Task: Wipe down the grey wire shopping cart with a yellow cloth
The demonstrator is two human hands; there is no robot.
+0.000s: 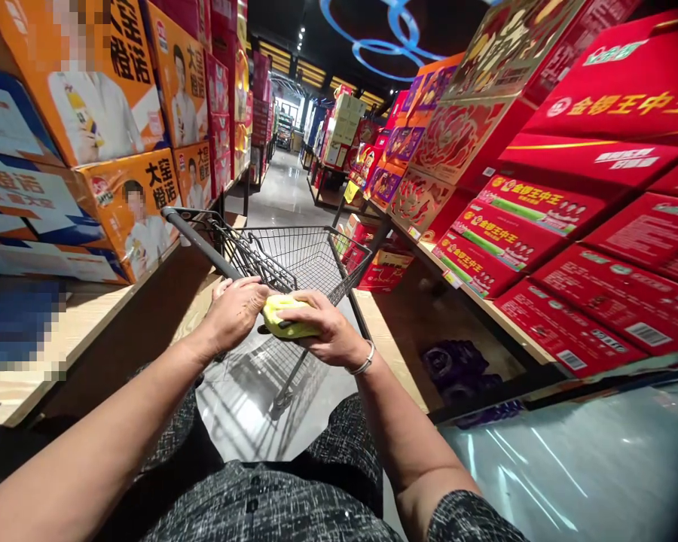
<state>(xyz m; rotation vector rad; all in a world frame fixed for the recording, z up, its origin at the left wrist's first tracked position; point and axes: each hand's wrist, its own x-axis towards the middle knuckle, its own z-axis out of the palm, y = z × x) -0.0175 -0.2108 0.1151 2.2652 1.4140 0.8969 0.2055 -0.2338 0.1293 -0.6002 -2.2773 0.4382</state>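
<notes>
My left hand point(234, 310) is closed over the near end of the grey handle bar point(197, 245) of a wire shopping cart point(294, 260). My right hand point(323, 327) is wrapped round a yellow-green cloth point(285, 316) that lies on the same bar, right beside the left hand. A silver bracelet point(364, 361) sits on my right wrist. The cart's basket points down the aisle and looks empty.
Orange boxes point(129, 211) are stacked on a wooden shelf at the left. Red gift boxes point(542, 226) fill the slanted shelf at the right. A glossy floor aisle point(285, 188) runs ahead between them toward more displays. A dark purple item point(457, 365) lies under the right shelf.
</notes>
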